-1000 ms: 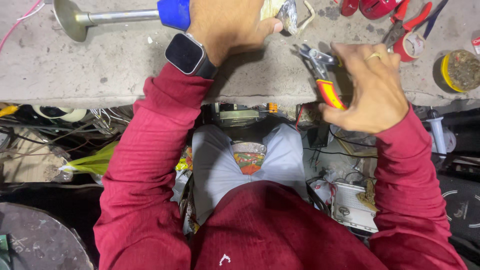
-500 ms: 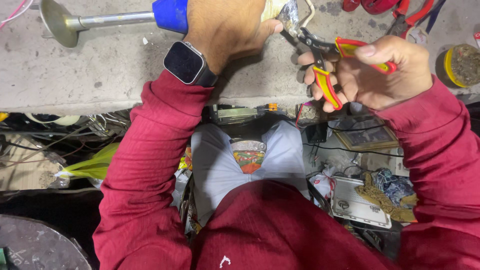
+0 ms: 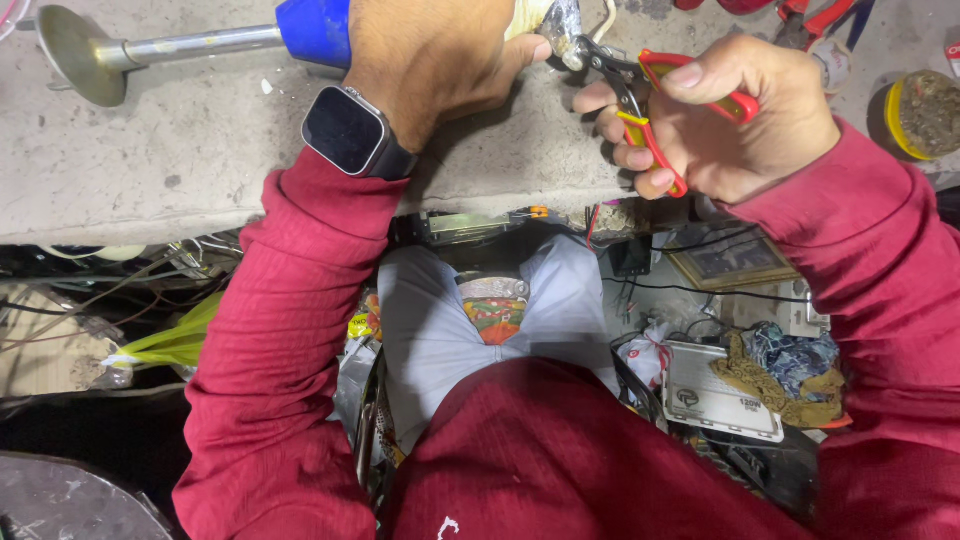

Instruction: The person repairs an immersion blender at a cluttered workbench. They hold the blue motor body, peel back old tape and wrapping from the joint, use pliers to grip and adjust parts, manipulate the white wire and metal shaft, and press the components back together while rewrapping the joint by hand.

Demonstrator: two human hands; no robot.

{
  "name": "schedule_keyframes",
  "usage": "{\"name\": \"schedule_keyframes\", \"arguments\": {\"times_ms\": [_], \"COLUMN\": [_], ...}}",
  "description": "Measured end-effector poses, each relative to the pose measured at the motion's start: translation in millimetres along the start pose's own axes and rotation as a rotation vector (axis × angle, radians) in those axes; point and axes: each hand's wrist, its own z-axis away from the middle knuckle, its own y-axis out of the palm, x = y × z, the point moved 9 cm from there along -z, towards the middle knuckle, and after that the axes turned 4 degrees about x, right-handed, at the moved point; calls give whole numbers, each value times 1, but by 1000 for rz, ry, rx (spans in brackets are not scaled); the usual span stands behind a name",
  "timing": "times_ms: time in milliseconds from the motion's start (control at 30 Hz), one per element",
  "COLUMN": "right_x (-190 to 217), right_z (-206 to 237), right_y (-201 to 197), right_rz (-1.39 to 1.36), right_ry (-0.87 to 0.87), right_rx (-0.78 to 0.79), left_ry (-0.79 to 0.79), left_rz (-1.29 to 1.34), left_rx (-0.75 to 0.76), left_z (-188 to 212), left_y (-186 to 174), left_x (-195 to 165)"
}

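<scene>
1. We see the small grey metal part (image 3: 562,30) at the far edge of the desk, pinched at the fingertips of the left hand (image 3: 440,60) and partly cut off by the top of the frame; what exactly it is, we cannot tell.
2. The red-and-yellow-handled pliers (image 3: 660,110) now have their dark nose right at that metal part. A second ago they lay lower in the right hand (image 3: 740,125), clear of the part, with the handles slack; half a second ago they had come up close to it.
3. The right hand is curled round both handles, thumb on the upper one, fingers under the lower. The handles sit spread a little, so we judge the nose is closing on the part, not fully clamped.
4. The left hand is closed, steadying the part; a dark square wrist watch (image 3: 345,132) sits on its wrist.
5. Behind that hand lies a blue-handled tool with a steel shaft and funnel-shaped end (image 3: 170,45), on the grey concrete desk (image 3: 200,170).
6. Near the far right corner stands a yellow round tin (image 3: 925,115).
</scene>
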Motion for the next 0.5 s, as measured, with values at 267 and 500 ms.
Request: {"name": "schedule_keyframes", "arguments": {"times_ms": [267,500], "right_x": [0,-6], "right_z": [1,0], "right_y": [3,2], "right_rz": [-186,-176], "right_ry": [-117,-155], "right_rx": [9,22], "left_ry": [2,-33], "left_rz": [-73,-112], "left_rx": [129,90], "left_z": [-8,-7], "left_y": [-4,-15], "left_x": [-5,-11]}}
